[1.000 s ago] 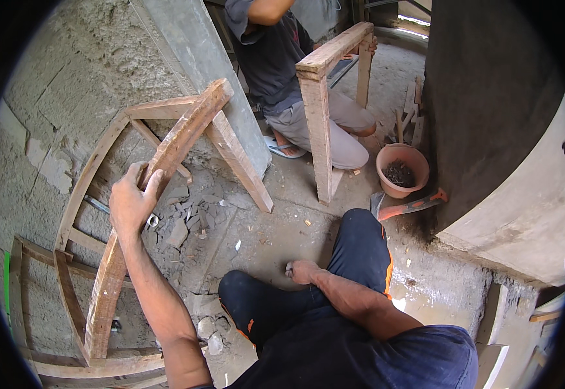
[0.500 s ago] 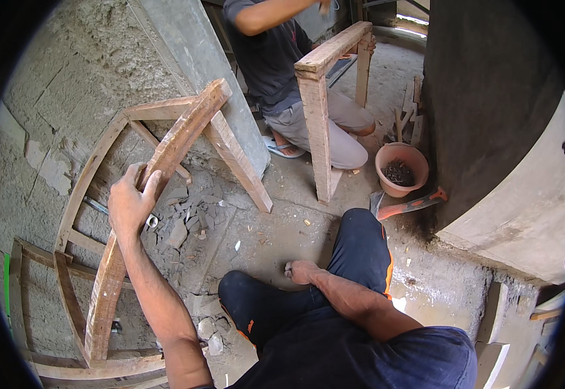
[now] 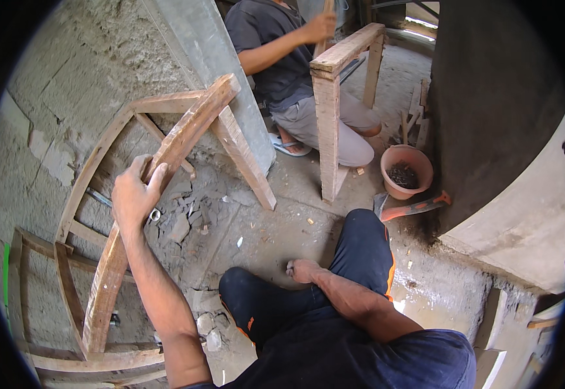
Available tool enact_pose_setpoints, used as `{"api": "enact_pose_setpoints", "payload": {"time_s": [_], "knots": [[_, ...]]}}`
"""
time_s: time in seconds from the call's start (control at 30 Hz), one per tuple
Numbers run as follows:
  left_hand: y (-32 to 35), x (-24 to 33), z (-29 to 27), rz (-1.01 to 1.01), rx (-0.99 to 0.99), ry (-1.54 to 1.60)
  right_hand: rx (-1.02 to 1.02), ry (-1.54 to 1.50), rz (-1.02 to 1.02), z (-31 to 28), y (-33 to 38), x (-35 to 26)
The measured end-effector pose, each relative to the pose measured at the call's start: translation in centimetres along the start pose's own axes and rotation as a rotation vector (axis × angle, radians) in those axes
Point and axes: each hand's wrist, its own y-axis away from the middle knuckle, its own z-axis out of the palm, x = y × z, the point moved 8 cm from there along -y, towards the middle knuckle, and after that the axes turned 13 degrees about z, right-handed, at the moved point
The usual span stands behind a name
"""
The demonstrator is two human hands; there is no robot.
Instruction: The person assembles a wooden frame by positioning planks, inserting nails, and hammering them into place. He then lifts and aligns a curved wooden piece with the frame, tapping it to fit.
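Note:
My left hand is wrapped round a thick wooden beam, the upper rail of a wooden frame that leans at the left. A straight wooden leg runs from the beam's far end down to the floor. Between my knees, my right hand is closed, its forearm lying over my thigh. Whatever its curled fingers may hold is hidden. Beyond my knees stands a second wooden frame, with a kneeling co-worker behind it. The co-worker's raised hand grips a wooden stick-like piece, its far end out of view.
An orange bucket holding small dark pieces, perhaps nails, stands ahead right. In front of it lies an orange-and-black handled hatchet. Broken rubble covers floor beside the left frame. Curved wooden ribs lean by the rough wall.
The co-worker's raised arm has swung lower and toward the second frame's top, bringing the wooden piece into view. My hands keep their holds; the whole view has shifted slightly.

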Motion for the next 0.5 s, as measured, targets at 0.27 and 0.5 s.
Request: {"api": "enact_pose_setpoints", "payload": {"time_s": [0.27,0.5], "knots": [[0.00,0.00,-0.01,0.022,0.015,0.004,0.014,0.024,-0.003,-0.53,0.64,-0.20],[0.02,-0.18,-0.01,0.027,0.014,-0.024,0.008,0.030,-0.032,-0.32,0.47,-0.15]]}}
